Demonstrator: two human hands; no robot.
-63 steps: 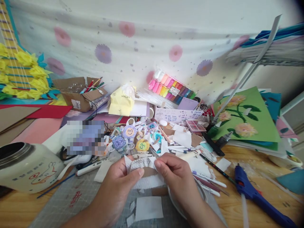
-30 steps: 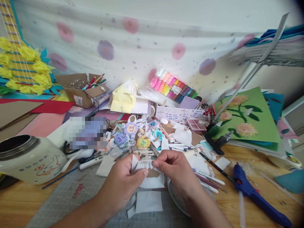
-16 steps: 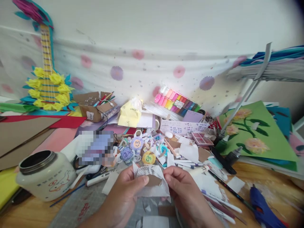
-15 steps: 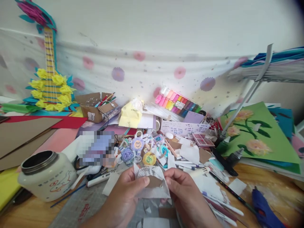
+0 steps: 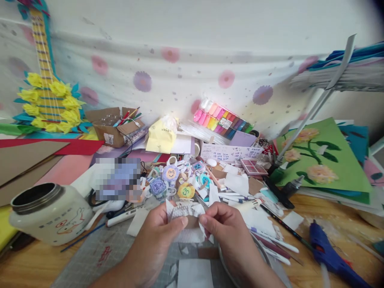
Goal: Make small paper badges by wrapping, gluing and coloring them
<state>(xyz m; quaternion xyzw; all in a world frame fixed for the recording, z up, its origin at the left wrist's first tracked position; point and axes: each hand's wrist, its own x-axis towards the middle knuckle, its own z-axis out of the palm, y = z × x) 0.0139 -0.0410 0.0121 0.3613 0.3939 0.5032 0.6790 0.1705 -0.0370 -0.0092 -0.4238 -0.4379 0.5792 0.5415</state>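
Between both hands is a piece of white dimpled paper point(image 5: 183, 209), its edges folded over a brown cardboard piece point(image 5: 192, 224). My left hand point(image 5: 156, 236) pinches the left side, thumb pressed on top. My right hand point(image 5: 225, 229) grips the right edge between thumb and fingertips; its other fingers are curled. Just beyond the hands lie a yellow smiley badge point(image 5: 186, 191), a purple crocheted square point(image 5: 158, 186) and a round purple smiley piece point(image 5: 171, 173). A white paper sheet point(image 5: 195, 274) rests below the hands on the grey cutting mat point(image 5: 90, 260).
A cream jar point(image 5: 51, 220) stands at the left. At the right lie a blue glue gun point(image 5: 330, 248), several pens and a green flower picture point(image 5: 324, 160). Behind are a cardboard box of pencils point(image 5: 112, 134), coloured clay packs point(image 5: 223, 120) and a yellow paper guitar point(image 5: 48, 102).
My right thumb and fingers have moved left and inward, folding the paper's right edge further over the cardboard. The camera view has shifted slightly, moving most things up and left.
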